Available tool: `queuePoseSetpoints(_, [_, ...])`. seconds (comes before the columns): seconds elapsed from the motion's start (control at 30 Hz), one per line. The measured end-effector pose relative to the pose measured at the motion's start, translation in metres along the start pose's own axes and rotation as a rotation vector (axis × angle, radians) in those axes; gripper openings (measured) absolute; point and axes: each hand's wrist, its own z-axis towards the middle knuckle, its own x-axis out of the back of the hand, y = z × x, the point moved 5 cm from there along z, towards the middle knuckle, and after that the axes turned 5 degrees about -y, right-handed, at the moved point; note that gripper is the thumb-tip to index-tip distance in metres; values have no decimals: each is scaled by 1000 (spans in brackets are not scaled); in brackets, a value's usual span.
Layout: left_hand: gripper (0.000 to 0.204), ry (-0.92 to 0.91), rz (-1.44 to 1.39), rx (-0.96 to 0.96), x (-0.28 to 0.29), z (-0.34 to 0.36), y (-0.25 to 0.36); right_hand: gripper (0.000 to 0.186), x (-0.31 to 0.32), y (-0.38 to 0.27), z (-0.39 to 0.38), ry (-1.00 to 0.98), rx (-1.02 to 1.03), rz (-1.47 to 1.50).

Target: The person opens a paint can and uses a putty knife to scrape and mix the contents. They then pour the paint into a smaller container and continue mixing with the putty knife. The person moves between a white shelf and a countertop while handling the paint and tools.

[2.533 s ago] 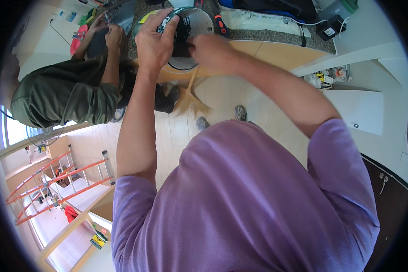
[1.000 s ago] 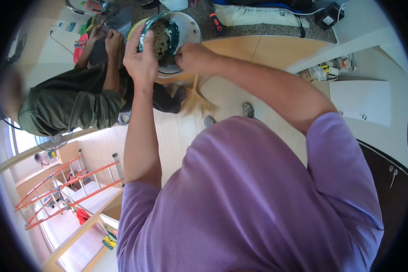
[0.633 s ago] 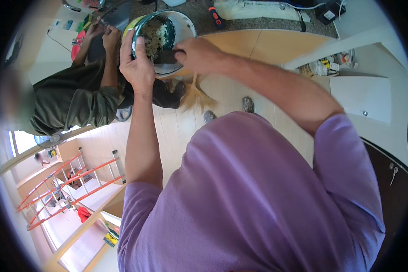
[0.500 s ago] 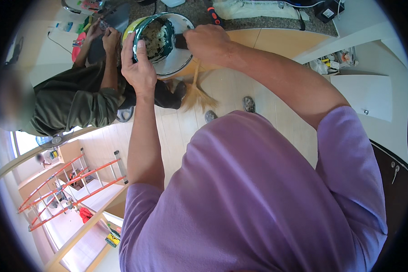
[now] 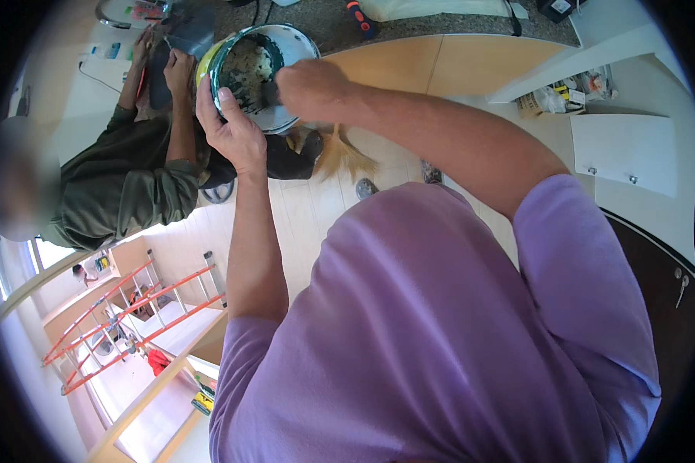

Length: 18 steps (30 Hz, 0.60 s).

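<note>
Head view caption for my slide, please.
Left hand holds tilted can over white bucket; right hand holds dark tool at the can's mouth.

Tilted, green-smeared can (image 5: pixel 271 54) over white bucket (image 5: pixel 296 46)

My view is bright, with glare washing out the pale window (image 5: pixel 52 255) at far left. Black rings the fisheye circle, bending the speckled dark granite desk (image 5: pixel 471 25) near the top. I see the bare right hand (image 5: pixel 313 89) slightly soft and the co-worker's head (image 5: pixel 23 177) heavily blurred.
</note>
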Motion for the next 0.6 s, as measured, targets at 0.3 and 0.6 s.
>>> queuePoseSetpoints(0.3, [45,19,7,23,-4,-5,-8,21,3,14,13,87,96,-132])
queuePoseSetpoints(0.6, [43,10,116,-42,-19,-18,-2,20,1,19,16,27,113,-153])
